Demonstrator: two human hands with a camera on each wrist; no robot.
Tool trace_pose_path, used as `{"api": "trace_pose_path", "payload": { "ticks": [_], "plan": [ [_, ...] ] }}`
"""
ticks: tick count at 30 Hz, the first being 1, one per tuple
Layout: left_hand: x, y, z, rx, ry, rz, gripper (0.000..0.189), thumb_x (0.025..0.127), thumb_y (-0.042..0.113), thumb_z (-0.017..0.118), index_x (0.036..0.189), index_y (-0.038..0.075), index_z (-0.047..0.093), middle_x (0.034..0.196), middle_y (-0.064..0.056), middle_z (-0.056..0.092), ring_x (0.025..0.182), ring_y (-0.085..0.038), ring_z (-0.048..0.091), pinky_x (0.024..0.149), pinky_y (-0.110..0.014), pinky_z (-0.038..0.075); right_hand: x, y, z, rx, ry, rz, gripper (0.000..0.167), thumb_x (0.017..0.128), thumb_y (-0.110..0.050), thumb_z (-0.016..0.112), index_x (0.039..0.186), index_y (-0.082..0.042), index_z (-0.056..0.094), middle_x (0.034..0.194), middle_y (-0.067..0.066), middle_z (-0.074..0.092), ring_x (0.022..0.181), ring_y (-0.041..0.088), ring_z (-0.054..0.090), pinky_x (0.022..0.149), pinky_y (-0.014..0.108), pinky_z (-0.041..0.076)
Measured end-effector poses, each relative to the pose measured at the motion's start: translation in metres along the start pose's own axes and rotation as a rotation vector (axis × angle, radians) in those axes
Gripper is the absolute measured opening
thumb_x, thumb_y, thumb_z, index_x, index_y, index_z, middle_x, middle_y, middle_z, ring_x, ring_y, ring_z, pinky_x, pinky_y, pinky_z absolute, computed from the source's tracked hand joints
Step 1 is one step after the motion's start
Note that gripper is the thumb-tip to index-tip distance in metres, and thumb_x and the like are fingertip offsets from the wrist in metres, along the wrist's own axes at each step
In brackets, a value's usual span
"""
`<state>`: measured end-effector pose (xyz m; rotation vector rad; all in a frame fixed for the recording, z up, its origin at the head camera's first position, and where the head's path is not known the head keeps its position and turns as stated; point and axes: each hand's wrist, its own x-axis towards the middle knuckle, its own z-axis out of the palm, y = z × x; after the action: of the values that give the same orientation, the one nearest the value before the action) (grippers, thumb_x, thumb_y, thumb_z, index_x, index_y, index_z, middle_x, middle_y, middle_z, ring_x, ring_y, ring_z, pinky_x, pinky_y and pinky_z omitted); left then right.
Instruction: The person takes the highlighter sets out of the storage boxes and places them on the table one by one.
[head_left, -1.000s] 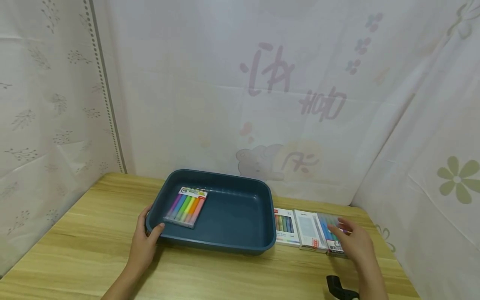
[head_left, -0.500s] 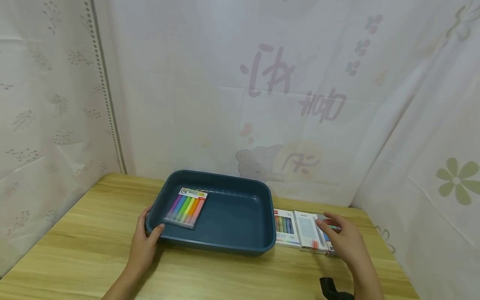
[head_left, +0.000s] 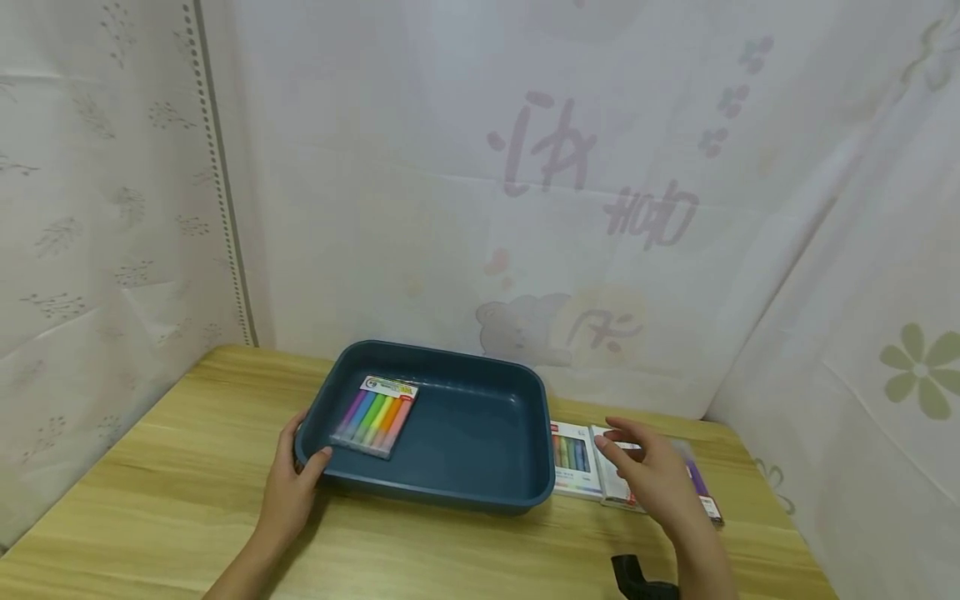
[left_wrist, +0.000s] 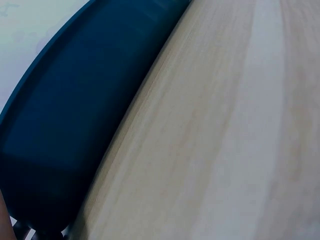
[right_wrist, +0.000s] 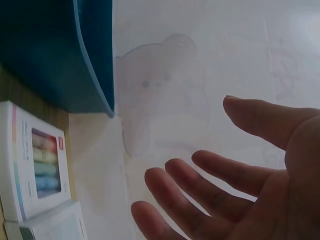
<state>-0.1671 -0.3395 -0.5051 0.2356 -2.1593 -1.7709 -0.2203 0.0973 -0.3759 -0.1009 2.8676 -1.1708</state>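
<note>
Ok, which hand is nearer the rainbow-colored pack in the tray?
Left. The left hand grips the tray at its left end, close to the pack; the right hand is beyond the tray's right side, near the white boxes.

— Does what with the left grip (head_left: 294,482)?
— Pinches between left thumb (head_left: 317,462) and partly hidden fingers (head_left: 287,433); slants the left forearm (head_left: 255,550) up and rightward from the head view's lower edge.
— And with the right grip (head_left: 651,471)?
— Hovers, shows the palm (right_wrist: 300,195) in the right wrist view and holds the right thumb (right_wrist: 265,120) well apart from four gently bent fingers (right_wrist: 230,170). Leans the right forearm (head_left: 701,550) up and leftward.
</note>
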Motion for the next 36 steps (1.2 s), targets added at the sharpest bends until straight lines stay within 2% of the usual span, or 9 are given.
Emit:
{"api": "trace_pose_path", "payload": {
  "ticks": [8, 13, 15, 18, 21, 25, 28, 36],
  "plan": [
    [0.001, 0.001, 0.000, -0.005, -0.010, -0.011, 0.065, 0.103, 0.017, 0.055, 0.160, 0.015, 0.023, 0.154, -0.022, 0.039, 0.112, 0.006, 0.048, 0.085, -0.001, 0.041, 0.004, -0.018, 0.018, 0.013, -0.034, -0.051, 0.062, 0.098, -0.050, 0.061, 0.148, -0.015, 0.051, 0.136, 0.013, 0.063, 0.122, 0.034, 0.062, 0.087, 0.043, 0.056],
    [0.001, 0.001, 0.000, -0.004, -0.013, -0.013, 0.065, 0.103, 0.018, 0.055, 0.160, 0.015, 0.023, 0.154, -0.021, 0.039, 0.112, 0.006, 0.048, 0.084, -0.002, 0.042, 0.009, -0.027, 0.032, 0.038, -0.053, -0.072, 0.057, 0.098, -0.046, 0.063, 0.145, -0.017, 0.054, 0.132, 0.009, 0.066, 0.118, 0.030, 0.064, 0.084, 0.040, 0.055],
    [0.001, 0.002, 0.000, -0.002, -0.014, -0.022, 0.065, 0.104, 0.018, 0.054, 0.160, 0.016, 0.022, 0.155, -0.021, 0.038, 0.114, 0.002, 0.049, 0.085, -0.002, 0.042, 0.011, -0.030, 0.039, 0.053, -0.064, -0.079, 0.055, 0.098, -0.044, 0.063, 0.145, -0.017, 0.054, 0.131, 0.008, 0.067, 0.117, 0.029, 0.064, 0.085, 0.041, 0.055],
    [0.000, 0.003, 0.000, 0.000, -0.018, -0.036, 0.065, 0.104, 0.019, 0.054, 0.161, 0.017, 0.021, 0.158, -0.020, 0.036, 0.123, -0.011, 0.048, 0.086, -0.001, 0.041, 0.013, -0.034, 0.050, 0.069, -0.076, -0.090, 0.051, 0.098, -0.041, 0.064, 0.143, -0.019, 0.056, 0.128, 0.006, 0.067, 0.116, 0.027, 0.065, 0.087, 0.041, 0.056],
    [0.000, 0.003, -0.001, 0.007, -0.017, -0.040, 0.066, 0.104, 0.019, 0.053, 0.161, 0.017, 0.021, 0.158, -0.020, 0.035, 0.127, -0.019, 0.046, 0.086, 0.000, 0.039, 0.014, -0.040, 0.061, 0.083, -0.093, -0.098, 0.048, 0.098, -0.037, 0.066, 0.141, -0.020, 0.058, 0.125, 0.004, 0.068, 0.110, 0.024, 0.066, 0.083, 0.038, 0.056],
    [0.000, 0.002, 0.000, 0.012, -0.009, -0.038, 0.065, 0.104, 0.018, 0.054, 0.160, 0.017, 0.022, 0.157, -0.020, 0.037, 0.121, -0.007, 0.048, 0.086, 0.000, 0.040, 0.017, -0.046, 0.076, 0.118, -0.128, -0.101, 0.045, 0.097, -0.034, 0.068, 0.139, -0.020, 0.060, 0.122, 0.003, 0.069, 0.098, 0.021, 0.067, 0.074, 0.033, 0.053],
    [0.001, 0.002, 0.000, 0.006, -0.010, -0.036, 0.066, 0.103, 0.018, 0.054, 0.160, 0.017, 0.022, 0.157, -0.019, 0.037, 0.116, 0.002, 0.047, 0.086, -0.001, 0.041, 0.019, -0.050, 0.085, 0.131, -0.147, -0.110, 0.043, 0.096, -0.031, 0.069, 0.137, -0.019, 0.061, 0.120, 0.003, 0.069, 0.095, 0.021, 0.068, 0.070, 0.031, 0.051],
    [0.000, 0.002, 0.001, 0.005, -0.003, -0.032, 0.066, 0.103, 0.017, 0.055, 0.160, 0.018, 0.023, 0.157, -0.020, 0.038, 0.115, 0.003, 0.048, 0.085, -0.001, 0.041, 0.020, -0.058, 0.103, 0.126, -0.163, -0.145, 0.043, 0.096, -0.034, 0.069, 0.136, -0.017, 0.062, 0.120, 0.006, 0.070, 0.095, 0.022, 0.068, 0.068, 0.030, 0.052]
  ]
}}
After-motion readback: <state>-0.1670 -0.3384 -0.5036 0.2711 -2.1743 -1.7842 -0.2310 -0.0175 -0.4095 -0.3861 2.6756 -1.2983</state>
